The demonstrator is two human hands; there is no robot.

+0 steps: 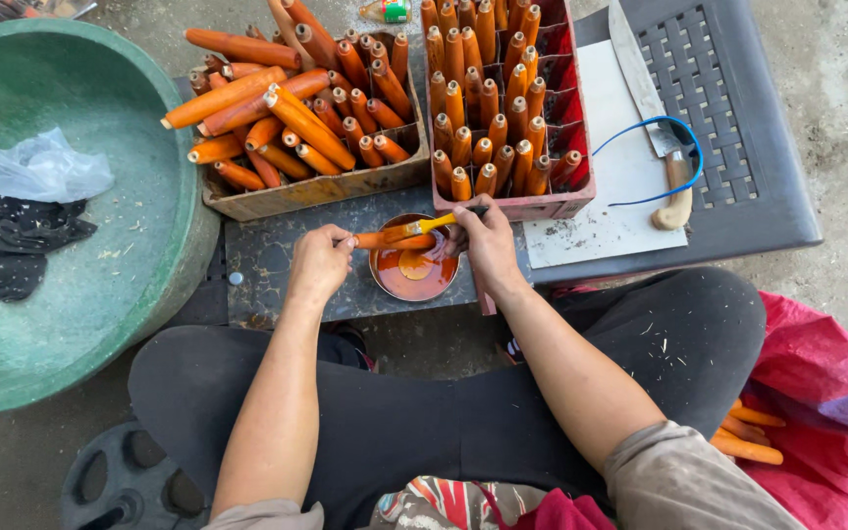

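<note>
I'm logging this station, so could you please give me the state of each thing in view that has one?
Left hand: gripping orange stick over bowl.
Right hand: holding brush against stick.
Paint bowl: part full of orange liquid.
Red crate: packed with upright sticks.
Wooden box: piled with sticks.
Knife: lying flat.

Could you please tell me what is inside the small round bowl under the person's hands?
The small round bowl holds glossy orange-red liquid with a paler orange patch in the middle. The orange stick in the left hand and the brush in the right hand cover its far rim; its depth cannot be seen.
</note>
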